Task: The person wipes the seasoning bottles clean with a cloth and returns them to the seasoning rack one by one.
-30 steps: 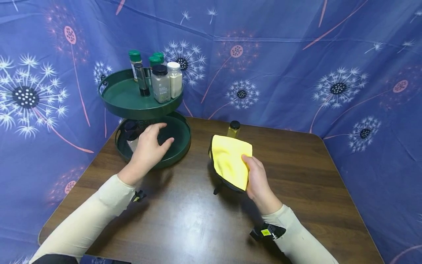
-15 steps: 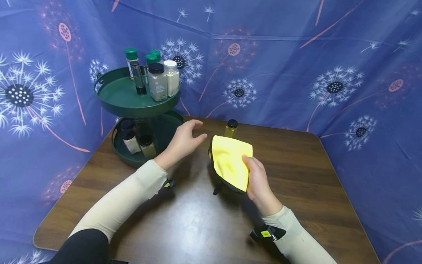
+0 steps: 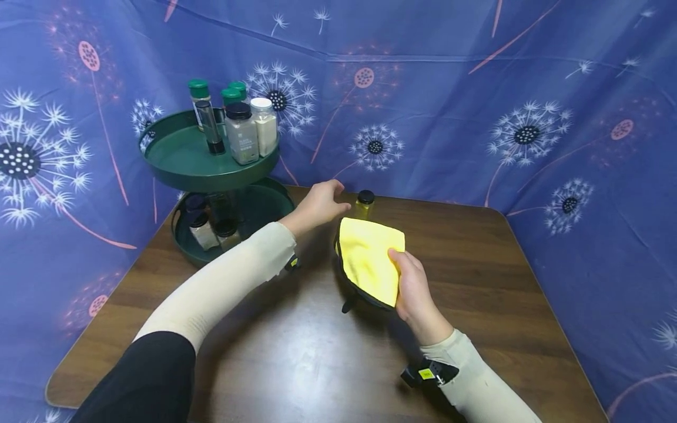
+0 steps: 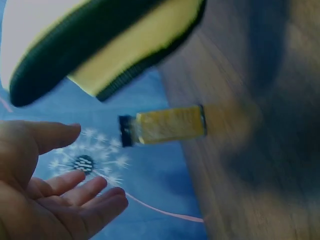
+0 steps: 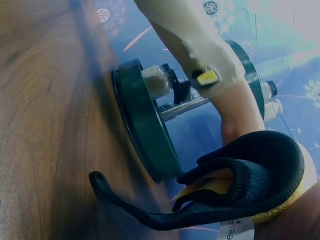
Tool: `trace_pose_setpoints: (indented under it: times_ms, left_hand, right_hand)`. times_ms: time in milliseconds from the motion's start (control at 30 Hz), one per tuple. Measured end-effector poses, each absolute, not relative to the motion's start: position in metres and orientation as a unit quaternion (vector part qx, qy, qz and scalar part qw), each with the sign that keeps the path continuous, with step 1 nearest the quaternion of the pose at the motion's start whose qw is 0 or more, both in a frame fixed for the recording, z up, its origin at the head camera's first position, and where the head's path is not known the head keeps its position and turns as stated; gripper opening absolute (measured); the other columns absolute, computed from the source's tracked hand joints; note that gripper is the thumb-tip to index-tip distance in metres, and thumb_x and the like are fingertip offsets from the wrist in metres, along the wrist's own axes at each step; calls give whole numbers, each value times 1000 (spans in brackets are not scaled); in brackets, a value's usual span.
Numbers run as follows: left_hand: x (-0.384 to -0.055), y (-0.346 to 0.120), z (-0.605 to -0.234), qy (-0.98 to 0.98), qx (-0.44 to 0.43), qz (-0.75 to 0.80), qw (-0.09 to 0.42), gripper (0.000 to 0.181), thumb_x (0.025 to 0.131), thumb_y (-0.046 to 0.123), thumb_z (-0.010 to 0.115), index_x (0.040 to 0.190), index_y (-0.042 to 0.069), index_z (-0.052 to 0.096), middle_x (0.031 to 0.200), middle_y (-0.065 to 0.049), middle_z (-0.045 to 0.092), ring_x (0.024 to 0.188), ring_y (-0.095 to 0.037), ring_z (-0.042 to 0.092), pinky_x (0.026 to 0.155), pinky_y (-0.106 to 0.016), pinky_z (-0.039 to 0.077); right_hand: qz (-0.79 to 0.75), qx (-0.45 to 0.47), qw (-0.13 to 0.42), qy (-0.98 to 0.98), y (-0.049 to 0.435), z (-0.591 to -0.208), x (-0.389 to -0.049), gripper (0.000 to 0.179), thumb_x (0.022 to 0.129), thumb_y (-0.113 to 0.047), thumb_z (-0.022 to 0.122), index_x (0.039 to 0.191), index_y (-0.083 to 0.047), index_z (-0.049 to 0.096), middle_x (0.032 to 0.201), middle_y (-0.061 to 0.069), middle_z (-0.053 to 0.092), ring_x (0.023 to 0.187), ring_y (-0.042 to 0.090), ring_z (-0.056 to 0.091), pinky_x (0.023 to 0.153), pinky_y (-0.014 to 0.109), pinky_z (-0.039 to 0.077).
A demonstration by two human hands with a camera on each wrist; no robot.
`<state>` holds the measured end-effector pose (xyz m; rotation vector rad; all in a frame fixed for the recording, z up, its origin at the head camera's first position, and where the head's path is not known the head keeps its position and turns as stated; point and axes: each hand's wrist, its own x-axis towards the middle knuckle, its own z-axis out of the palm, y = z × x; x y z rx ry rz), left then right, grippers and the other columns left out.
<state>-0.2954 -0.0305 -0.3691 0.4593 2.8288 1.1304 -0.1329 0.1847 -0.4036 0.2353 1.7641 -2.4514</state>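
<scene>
In the head view my left hand (image 3: 321, 204) reaches across the table, thumb and fingers spread, just left of a small jar (image 3: 365, 204) with yellow contents and a black lid. The left wrist view shows that jar (image 4: 170, 125) in front of the fingertips, with a gap between. My right hand (image 3: 415, 294) grips a folded yellow cloth (image 3: 370, 258) with black edging, thumb on top. In the right wrist view the cloth's black border (image 5: 260, 180) is folded over itself and a black loop (image 5: 107, 192) hangs from it.
A green two-tier round tray stand (image 3: 206, 182) is at the back left. Its upper tier bears several spice jars, among them a grey-labelled one (image 3: 241, 134); black-lidded jars (image 3: 203, 232) sit below. A patterned blue curtain (image 3: 423, 106) hangs behind the wooden table (image 3: 465, 264).
My left hand has moved right, from the lower tier of the stand to beside the yellow jar. A jar now shows on the lower tier where the hand was. The right hand keeps still.
</scene>
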Motion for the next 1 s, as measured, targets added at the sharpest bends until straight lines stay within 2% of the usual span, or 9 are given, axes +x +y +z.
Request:
trace_pose_setpoints:
  times_ms: [300, 533, 800, 1000]
  left_hand:
    - [-338, -12, -394, 924, 159, 346, 42, 69, 89, 36, 80, 143, 2, 53, 142, -15, 59, 134, -29, 54, 110, -43, 44]
    - [-359, -2, -419, 911, 177, 366, 76, 86, 85, 38, 85, 151, 1, 43, 151, -16, 51, 141, -31, 47, 114, -41, 40]
    - [-367, 6, -436, 894, 173, 402, 94, 84, 84, 34, 86, 152, 5, 44, 149, -13, 53, 138, -30, 49, 111, -43, 43]
    - [-371, 13, -442, 885, 186, 419, 89, 74, 84, 25, 87, 146, 5, 52, 136, -12, 62, 129, -28, 57, 109, -42, 45]
  right_hand:
    - [-805, 79, 54, 585, 189, -406, -131, 36, 106, -25, 48, 129, 2, 55, 96, 4, 70, 84, 19, 71, 75, 34, 60]
    - [-803, 85, 58, 587, 188, -410, -131, 37, 105, -25, 48, 129, 2, 56, 98, 7, 69, 85, 20, 71, 74, 35, 60]
    - [-800, 88, 56, 591, 187, -412, -131, 35, 104, -24, 49, 128, 1, 57, 97, 7, 69, 85, 19, 71, 74, 34, 60]
    - [-796, 95, 49, 596, 189, -412, -131, 37, 104, -25, 49, 129, 2, 56, 98, 7, 68, 86, 20, 70, 74, 35, 60]
